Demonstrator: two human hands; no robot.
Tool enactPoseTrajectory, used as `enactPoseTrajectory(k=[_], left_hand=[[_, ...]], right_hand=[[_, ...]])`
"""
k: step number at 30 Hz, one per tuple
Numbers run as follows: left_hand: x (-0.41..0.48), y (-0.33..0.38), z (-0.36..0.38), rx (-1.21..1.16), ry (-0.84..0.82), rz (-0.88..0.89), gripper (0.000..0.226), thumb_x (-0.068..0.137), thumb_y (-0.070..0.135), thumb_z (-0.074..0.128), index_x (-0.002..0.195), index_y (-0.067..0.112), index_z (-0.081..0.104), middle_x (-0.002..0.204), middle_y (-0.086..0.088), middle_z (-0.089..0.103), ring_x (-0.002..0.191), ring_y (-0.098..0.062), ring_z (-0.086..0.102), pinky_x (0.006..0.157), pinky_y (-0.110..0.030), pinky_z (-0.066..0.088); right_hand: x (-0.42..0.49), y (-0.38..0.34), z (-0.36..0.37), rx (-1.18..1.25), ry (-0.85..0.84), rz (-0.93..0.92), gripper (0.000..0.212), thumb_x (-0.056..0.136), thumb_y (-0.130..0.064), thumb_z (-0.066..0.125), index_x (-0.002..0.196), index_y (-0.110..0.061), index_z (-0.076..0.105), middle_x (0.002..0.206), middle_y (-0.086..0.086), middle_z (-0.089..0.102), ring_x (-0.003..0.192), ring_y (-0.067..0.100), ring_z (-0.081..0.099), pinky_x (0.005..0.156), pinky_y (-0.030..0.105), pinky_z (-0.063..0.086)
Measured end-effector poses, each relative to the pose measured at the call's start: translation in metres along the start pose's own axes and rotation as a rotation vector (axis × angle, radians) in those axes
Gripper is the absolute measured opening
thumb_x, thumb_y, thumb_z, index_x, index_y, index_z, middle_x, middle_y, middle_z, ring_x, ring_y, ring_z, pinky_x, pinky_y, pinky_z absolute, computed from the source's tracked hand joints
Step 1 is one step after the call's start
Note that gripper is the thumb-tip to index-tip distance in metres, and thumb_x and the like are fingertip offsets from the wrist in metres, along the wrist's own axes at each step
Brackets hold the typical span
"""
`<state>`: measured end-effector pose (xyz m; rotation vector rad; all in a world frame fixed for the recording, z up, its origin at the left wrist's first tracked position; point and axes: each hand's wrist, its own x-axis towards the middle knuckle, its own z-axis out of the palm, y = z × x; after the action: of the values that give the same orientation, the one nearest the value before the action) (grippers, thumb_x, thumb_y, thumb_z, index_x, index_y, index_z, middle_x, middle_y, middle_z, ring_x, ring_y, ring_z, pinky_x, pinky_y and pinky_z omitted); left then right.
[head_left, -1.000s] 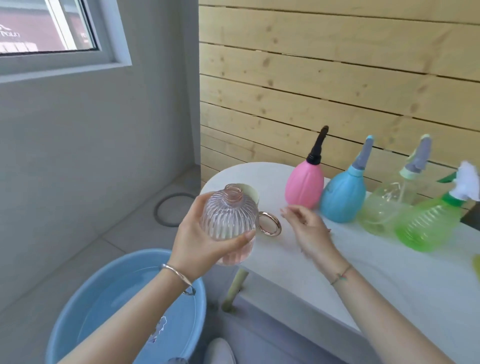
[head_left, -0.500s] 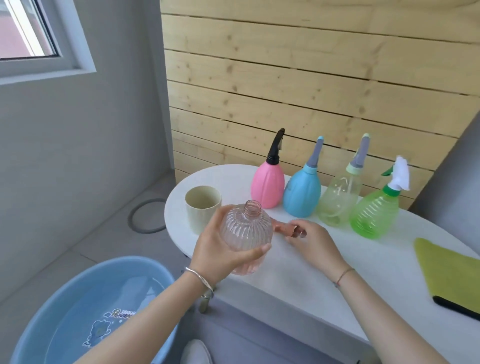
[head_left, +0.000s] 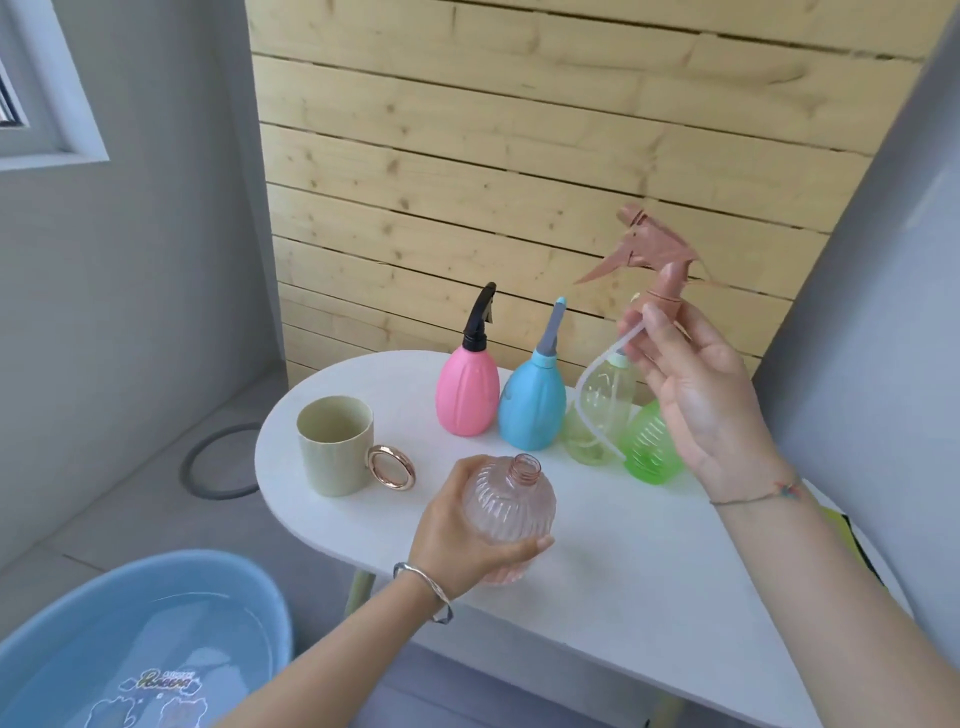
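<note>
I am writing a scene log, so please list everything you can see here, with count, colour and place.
table: one, white, by the plank wall
mug: one, beige, gold ring handle, table left
pink spray bottle: one, black trigger, table back
blue spray bottle: one, grey trigger, beside the pink
pale green spray bottle: one, clear, beside the blue
bright green bottle: one, ribbed, rightmost, top hidden
ribbed bottle: one, clear pink, held above the table front
spray head: one, rose pink, clear tube, held up at right
basin: one, blue, with water, floor lower left
left hand: grips the ribbed bottle
right hand: holds the spray head
</note>
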<state>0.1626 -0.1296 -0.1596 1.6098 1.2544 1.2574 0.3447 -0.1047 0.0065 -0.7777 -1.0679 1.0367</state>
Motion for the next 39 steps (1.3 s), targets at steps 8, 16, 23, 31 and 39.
enactPoseTrajectory(k=[8, 16, 23, 31, 39], left_hand=[[-0.001, -0.005, 0.015, -0.036, -0.011, -0.02, 0.083, 0.044, 0.052, 0.09, 0.114, 0.033, 0.049, 0.11, 0.021, 0.062, 0.105, 0.003, 0.058, 0.09, -0.011, 0.042], [0.001, -0.011, 0.02, -0.031, -0.009, -0.022, 0.084, 0.046, 0.055, 0.089, 0.115, 0.031, 0.048, 0.111, 0.022, 0.062, 0.108, 0.001, 0.058, 0.093, -0.013, 0.041], [0.002, -0.013, 0.021, -0.023, -0.002, -0.026, 0.086, 0.045, 0.056, 0.088, 0.117, 0.031, 0.047, 0.113, 0.021, 0.061, 0.109, 0.002, 0.057, 0.094, -0.014, 0.041], [0.0, -0.012, 0.021, -0.031, -0.005, -0.032, 0.086, 0.045, 0.057, 0.087, 0.117, 0.03, 0.047, 0.112, 0.022, 0.061, 0.107, 0.003, 0.056, 0.091, -0.009, 0.039], [0.0, -0.012, 0.02, -0.029, -0.01, -0.03, 0.086, 0.046, 0.056, 0.088, 0.117, 0.031, 0.047, 0.112, 0.021, 0.061, 0.108, 0.002, 0.057, 0.094, -0.013, 0.041]], right_hand=[[-0.004, 0.001, 0.015, 0.343, 0.019, 0.118, 0.014, 0.084, -0.019, 0.059, 0.097, -0.019, 0.062, 0.1, -0.003, 0.067, 0.095, 0.009, 0.066, 0.086, 0.02, 0.053], [-0.012, 0.024, 0.019, 0.397, 0.019, 0.168, 0.024, 0.078, -0.021, 0.062, 0.102, -0.016, 0.06, 0.092, -0.004, 0.069, 0.093, 0.009, 0.067, 0.089, 0.022, 0.053], [-0.029, 0.033, 0.009, 0.43, 0.066, 0.218, 0.023, 0.076, -0.02, 0.06, 0.099, -0.016, 0.06, 0.088, -0.004, 0.073, 0.09, 0.008, 0.07, 0.081, 0.02, 0.055], [-0.029, 0.018, 0.012, 0.506, 0.105, 0.21, 0.012, 0.091, -0.015, 0.052, 0.097, -0.015, 0.062, 0.088, -0.003, 0.072, 0.088, 0.009, 0.07, 0.084, 0.022, 0.055], [-0.034, 0.026, 0.0, 0.433, 0.058, 0.162, 0.022, 0.079, -0.02, 0.059, 0.101, -0.017, 0.06, 0.093, -0.003, 0.071, 0.094, 0.009, 0.069, 0.083, 0.021, 0.054]])
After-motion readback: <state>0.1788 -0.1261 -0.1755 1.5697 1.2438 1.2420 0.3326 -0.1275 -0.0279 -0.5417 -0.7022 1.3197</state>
